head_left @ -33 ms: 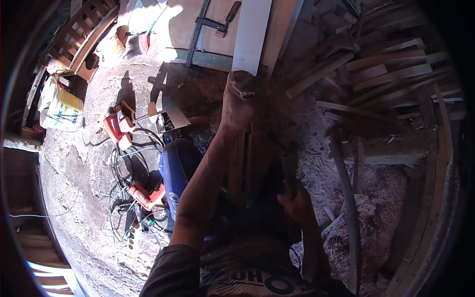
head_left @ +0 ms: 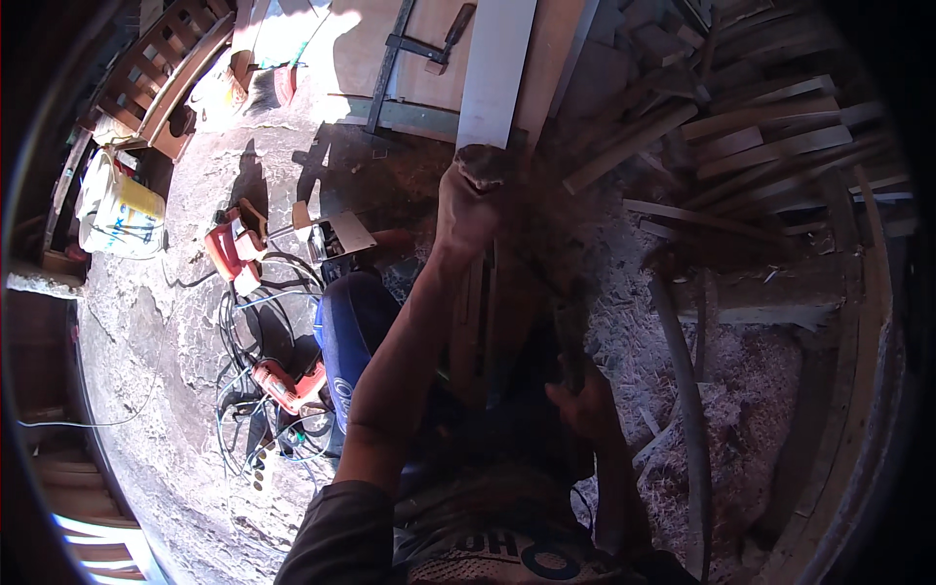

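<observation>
In the middle, my left hand (head_left: 468, 219) is closed at the near end of a long pale board (head_left: 497, 73). A dusty, dark, rounded block (head_left: 483, 166) shows at its knuckles; shadow hides its kind and how the fingers grip it. Lower right, my right hand (head_left: 587, 405) is closed around a dark, elongated handle (head_left: 569, 336) that points away from me. The far end of that handle fades into shadow. Narrow wooden strips (head_left: 473, 312) run below my left wrist, between my legs.
A bar clamp (head_left: 417, 46) lies on a wooden panel beyond. Left are a red power tool (head_left: 232, 249), a red drill (head_left: 291, 385), tangled cables and a white-yellow bucket (head_left: 122, 210). Loose wood offcuts (head_left: 770, 146) pile up at right; shavings (head_left: 741, 390) cover the floor below them.
My left hand and the dark block have shifted very slightly toward me and to the right. My right hand shows no visible movement.
</observation>
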`<state>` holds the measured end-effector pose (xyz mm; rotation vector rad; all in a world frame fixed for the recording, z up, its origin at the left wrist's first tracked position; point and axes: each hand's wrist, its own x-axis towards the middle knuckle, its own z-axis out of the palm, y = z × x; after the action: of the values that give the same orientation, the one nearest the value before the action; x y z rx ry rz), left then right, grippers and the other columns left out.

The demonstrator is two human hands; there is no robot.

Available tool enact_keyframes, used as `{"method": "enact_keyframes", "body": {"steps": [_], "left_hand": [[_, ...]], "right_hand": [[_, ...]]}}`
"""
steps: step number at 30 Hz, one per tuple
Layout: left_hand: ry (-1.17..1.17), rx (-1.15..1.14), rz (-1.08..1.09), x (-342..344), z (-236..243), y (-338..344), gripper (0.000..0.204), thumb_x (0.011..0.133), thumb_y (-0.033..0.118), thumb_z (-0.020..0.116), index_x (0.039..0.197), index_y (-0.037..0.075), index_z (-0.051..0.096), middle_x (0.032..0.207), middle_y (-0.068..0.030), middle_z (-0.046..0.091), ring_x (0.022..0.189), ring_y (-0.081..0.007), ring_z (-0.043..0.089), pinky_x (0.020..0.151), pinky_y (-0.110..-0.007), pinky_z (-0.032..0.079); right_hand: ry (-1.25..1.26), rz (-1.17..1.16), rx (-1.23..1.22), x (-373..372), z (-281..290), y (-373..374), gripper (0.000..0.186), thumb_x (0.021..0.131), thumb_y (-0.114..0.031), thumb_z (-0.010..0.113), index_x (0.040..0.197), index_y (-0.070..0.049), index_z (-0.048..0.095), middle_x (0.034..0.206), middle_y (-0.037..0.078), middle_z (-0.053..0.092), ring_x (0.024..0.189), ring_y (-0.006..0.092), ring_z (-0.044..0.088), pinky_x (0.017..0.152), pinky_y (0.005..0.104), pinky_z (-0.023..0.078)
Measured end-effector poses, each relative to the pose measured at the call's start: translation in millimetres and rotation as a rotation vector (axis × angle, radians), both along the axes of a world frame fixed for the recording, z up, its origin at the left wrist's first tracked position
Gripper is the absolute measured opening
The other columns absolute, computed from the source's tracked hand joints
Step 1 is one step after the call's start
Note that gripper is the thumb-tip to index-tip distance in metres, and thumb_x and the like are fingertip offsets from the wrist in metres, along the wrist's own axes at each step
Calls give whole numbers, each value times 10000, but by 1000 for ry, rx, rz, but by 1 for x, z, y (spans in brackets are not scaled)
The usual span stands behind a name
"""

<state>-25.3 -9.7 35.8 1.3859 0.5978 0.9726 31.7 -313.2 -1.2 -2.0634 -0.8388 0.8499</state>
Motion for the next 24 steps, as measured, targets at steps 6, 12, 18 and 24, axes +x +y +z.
{"method": "enact_keyframes", "body": {"steps": [6,12,18,24], "left_hand": [[-112,2,103,6,-32,-4,107,855,109,790,838,49,704,803,41,679,744,-42,587,656,-234,479],[-38,36,119,18,-40,1,65,857,78,755,878,47,703,838,38,686,770,-45,598,697,-240,501],[31,105,169,44,-49,-11,182,819,115,722,958,2,689,872,-74,729,858,-106,658,757,-309,533],[-33,91,154,12,-98,-6,63,847,77,715,896,36,716,842,13,714,784,-85,650,720,-274,531]], "right_hand": [[56,34,-101,0,0,-3,574,809,-190,771,1305,20,572,1007,123,673,850,211,656,790,355,522],[50,12,-116,1,4,-3,554,820,-185,769,1293,20,566,941,103,644,831,200,643,770,351,519],[105,-48,-105,5,2,6,562,834,-232,762,1301,-9,544,952,162,681,894,298,687,801,408,532],[-219,86,7,5,11,16,581,864,-176,732,1362,1,492,944,174,681,841,314,702,755,401,548]]}}
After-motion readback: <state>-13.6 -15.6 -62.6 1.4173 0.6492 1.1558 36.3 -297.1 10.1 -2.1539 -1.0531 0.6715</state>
